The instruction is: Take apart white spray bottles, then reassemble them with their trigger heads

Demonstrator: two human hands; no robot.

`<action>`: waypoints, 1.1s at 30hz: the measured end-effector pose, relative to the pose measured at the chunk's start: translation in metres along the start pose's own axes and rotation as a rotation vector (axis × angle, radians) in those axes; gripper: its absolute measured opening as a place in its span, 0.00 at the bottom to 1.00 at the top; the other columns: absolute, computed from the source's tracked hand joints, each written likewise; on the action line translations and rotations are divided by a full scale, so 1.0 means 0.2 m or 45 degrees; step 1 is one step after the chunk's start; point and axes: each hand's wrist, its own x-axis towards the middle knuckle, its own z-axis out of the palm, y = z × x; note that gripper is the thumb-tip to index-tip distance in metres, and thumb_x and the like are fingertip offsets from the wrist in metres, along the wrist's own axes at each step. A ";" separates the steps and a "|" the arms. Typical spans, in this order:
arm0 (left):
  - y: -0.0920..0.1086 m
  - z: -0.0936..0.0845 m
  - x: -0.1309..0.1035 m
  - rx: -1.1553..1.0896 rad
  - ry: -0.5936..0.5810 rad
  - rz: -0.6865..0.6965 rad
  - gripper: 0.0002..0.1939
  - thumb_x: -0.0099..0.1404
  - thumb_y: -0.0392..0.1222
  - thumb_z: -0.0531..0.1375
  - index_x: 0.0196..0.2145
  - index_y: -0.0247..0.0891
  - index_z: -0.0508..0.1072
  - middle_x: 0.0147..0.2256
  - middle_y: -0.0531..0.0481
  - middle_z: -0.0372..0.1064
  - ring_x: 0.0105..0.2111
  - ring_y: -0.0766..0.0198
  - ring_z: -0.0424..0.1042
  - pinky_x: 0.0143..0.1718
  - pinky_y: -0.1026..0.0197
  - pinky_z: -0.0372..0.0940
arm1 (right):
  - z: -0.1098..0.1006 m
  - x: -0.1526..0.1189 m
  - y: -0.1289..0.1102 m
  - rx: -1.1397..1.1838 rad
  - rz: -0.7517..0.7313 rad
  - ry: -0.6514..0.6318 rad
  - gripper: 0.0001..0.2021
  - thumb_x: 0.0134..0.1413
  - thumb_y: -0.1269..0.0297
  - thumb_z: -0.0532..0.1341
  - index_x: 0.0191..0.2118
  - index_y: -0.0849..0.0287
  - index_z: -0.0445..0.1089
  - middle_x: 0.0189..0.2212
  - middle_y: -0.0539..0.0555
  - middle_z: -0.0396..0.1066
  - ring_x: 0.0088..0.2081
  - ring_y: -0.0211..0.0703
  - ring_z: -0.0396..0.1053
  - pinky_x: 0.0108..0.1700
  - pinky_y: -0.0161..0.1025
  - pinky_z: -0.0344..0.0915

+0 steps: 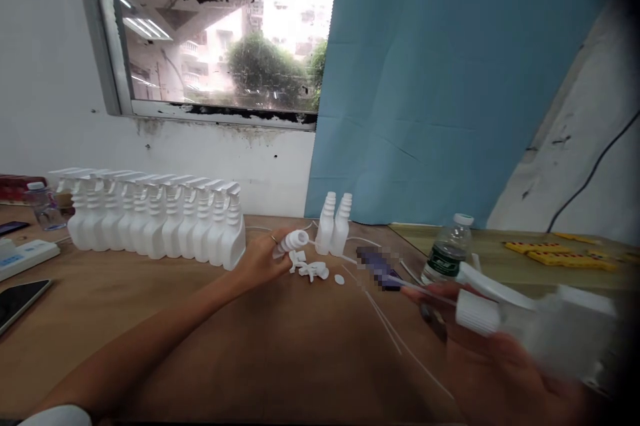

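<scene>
My left hand (263, 259) is closed round a white spray bottle (295, 240), its open neck tilted toward me. At the right, my right hand (500, 366) grips a white trigger spray head (483, 313), blurred by motion. A thin dip tube (423, 289) runs from its collar toward the left. Under the bottle lie several loose white trigger heads (315, 271) and a small white disc (339, 279). Two white bottles without heads (326, 226) stand just behind. To the left, a row of white bottles with spray heads (160, 223) stands upright.
Thin tubes (385, 323) lie across the wooden table (260, 346). A clear water bottle (447, 256) and a partly pixelated purple object (377, 268) stand at right centre. On the left are a phone (23, 303), a power strip (30, 258) and another bottle (44, 206).
</scene>
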 end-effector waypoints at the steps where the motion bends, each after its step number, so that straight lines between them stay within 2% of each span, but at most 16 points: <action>1: 0.01 -0.01 -0.02 -0.023 -0.033 0.031 0.28 0.54 0.32 0.57 0.54 0.43 0.67 0.46 0.51 0.74 0.42 0.59 0.73 0.45 0.61 0.65 | 0.01 0.00 -0.01 0.009 0.081 0.047 0.21 0.51 0.47 0.62 0.43 0.60 0.71 0.37 0.65 0.75 0.38 0.62 0.75 0.41 0.57 0.71; 3: 0.05 -0.03 -0.07 -0.073 -0.111 0.103 0.29 0.53 0.30 0.57 0.53 0.44 0.68 0.49 0.50 0.72 0.48 0.57 0.70 0.50 0.58 0.63 | 0.05 0.03 -0.03 -0.017 0.201 0.080 0.23 0.42 0.47 0.68 0.40 0.59 0.71 0.35 0.61 0.76 0.37 0.59 0.75 0.39 0.53 0.71; 4: 0.07 -0.03 -0.09 -0.105 -0.151 0.122 0.29 0.53 0.29 0.56 0.53 0.45 0.68 0.50 0.50 0.71 0.49 0.56 0.70 0.52 0.57 0.62 | 0.08 0.05 -0.04 -0.067 0.203 0.015 0.22 0.41 0.48 0.69 0.39 0.59 0.72 0.33 0.59 0.76 0.36 0.57 0.74 0.38 0.50 0.72; 6: 0.13 -0.05 -0.14 -0.214 -0.206 0.091 0.29 0.53 0.29 0.56 0.53 0.45 0.67 0.50 0.50 0.71 0.48 0.56 0.70 0.52 0.56 0.62 | 0.17 0.11 -0.08 -0.109 0.121 -0.274 0.19 0.44 0.51 0.68 0.39 0.59 0.73 0.33 0.57 0.77 0.37 0.54 0.74 0.38 0.46 0.71; 8: 0.16 -0.05 -0.18 -0.395 -0.216 -0.001 0.28 0.54 0.31 0.58 0.53 0.44 0.65 0.50 0.49 0.70 0.48 0.56 0.70 0.52 0.55 0.63 | 0.30 0.17 -0.11 -0.068 -0.029 -0.642 0.15 0.49 0.56 0.65 0.42 0.58 0.74 0.39 0.56 0.76 0.40 0.51 0.73 0.41 0.42 0.70; 10: 0.17 -0.04 -0.21 -0.648 -0.213 -0.102 0.28 0.56 0.34 0.59 0.55 0.43 0.62 0.52 0.47 0.68 0.49 0.54 0.69 0.52 0.54 0.62 | 0.45 0.21 -0.14 0.011 -0.146 -0.970 0.13 0.51 0.61 0.64 0.43 0.57 0.74 0.43 0.55 0.74 0.42 0.48 0.72 0.42 0.38 0.68; 12: 0.15 -0.03 -0.22 -0.921 -0.225 -0.204 0.29 0.57 0.37 0.60 0.56 0.41 0.59 0.53 0.44 0.66 0.51 0.53 0.67 0.52 0.52 0.62 | 0.58 0.23 -0.13 0.071 -0.107 -1.230 0.11 0.52 0.64 0.63 0.42 0.57 0.74 0.40 0.53 0.74 0.40 0.45 0.71 0.39 0.36 0.67; 14: 0.11 -0.01 -0.22 -1.145 -0.262 -0.296 0.31 0.59 0.41 0.62 0.58 0.40 0.55 0.53 0.41 0.65 0.51 0.52 0.67 0.51 0.52 0.63 | 0.68 0.23 -0.09 0.105 0.020 -1.332 0.09 0.52 0.64 0.62 0.39 0.60 0.74 0.34 0.51 0.74 0.35 0.42 0.70 0.35 0.34 0.65; 16: 0.07 0.00 -0.22 -1.259 -0.294 -0.331 0.33 0.60 0.44 0.63 0.59 0.40 0.53 0.53 0.40 0.64 0.52 0.52 0.66 0.51 0.51 0.62 | 0.74 0.21 -0.03 0.171 0.186 -1.330 0.09 0.52 0.62 0.62 0.37 0.62 0.73 0.30 0.50 0.73 0.32 0.41 0.69 0.32 0.33 0.63; 18: 0.02 0.00 -0.21 -1.252 -0.263 -0.304 0.33 0.60 0.45 0.64 0.58 0.42 0.54 0.54 0.40 0.62 0.52 0.53 0.66 0.52 0.52 0.61 | 0.76 0.19 0.02 0.293 0.320 -1.301 0.11 0.52 0.59 0.63 0.37 0.62 0.72 0.30 0.51 0.73 0.32 0.41 0.69 0.32 0.34 0.64; 21: 0.00 -0.04 -0.18 -1.162 -0.024 -0.176 0.32 0.57 0.45 0.67 0.55 0.47 0.58 0.51 0.45 0.62 0.48 0.58 0.67 0.50 0.56 0.62 | 0.76 0.14 0.06 0.477 0.411 -1.245 0.16 0.49 0.55 0.65 0.40 0.61 0.72 0.32 0.53 0.74 0.34 0.43 0.71 0.35 0.36 0.66; 24: 0.06 -0.14 -0.10 -1.125 0.185 -0.076 0.29 0.59 0.50 0.65 0.55 0.45 0.60 0.47 0.46 0.65 0.43 0.62 0.69 0.45 0.60 0.65 | 0.77 0.07 0.07 0.675 0.512 -1.207 0.19 0.48 0.51 0.66 0.41 0.59 0.70 0.27 0.52 0.73 0.28 0.42 0.70 0.32 0.37 0.67; 27: 0.17 -0.23 -0.02 -1.028 0.196 -0.178 0.20 0.62 0.48 0.63 0.50 0.39 0.68 0.37 0.48 0.71 0.31 0.67 0.71 0.35 0.64 0.67 | 0.80 -0.01 0.09 0.888 0.639 -1.190 0.19 0.50 0.50 0.65 0.43 0.57 0.67 0.22 0.48 0.69 0.21 0.40 0.68 0.25 0.37 0.66; 30: 0.25 -0.27 0.01 -0.958 0.195 -0.277 0.14 0.60 0.47 0.65 0.40 0.36 0.73 0.23 0.54 0.68 0.22 0.68 0.69 0.24 0.67 0.66 | 0.80 -0.05 0.12 1.010 0.707 -1.102 0.17 0.52 0.54 0.65 0.43 0.57 0.66 0.24 0.49 0.70 0.20 0.40 0.68 0.23 0.37 0.66; 33: 0.26 -0.27 0.00 -0.977 0.231 -0.290 0.14 0.59 0.47 0.65 0.39 0.36 0.74 0.21 0.55 0.69 0.19 0.68 0.69 0.21 0.67 0.65 | 0.79 -0.07 0.11 1.032 0.720 -1.069 0.16 0.52 0.54 0.65 0.40 0.58 0.66 0.26 0.52 0.71 0.23 0.41 0.69 0.25 0.38 0.68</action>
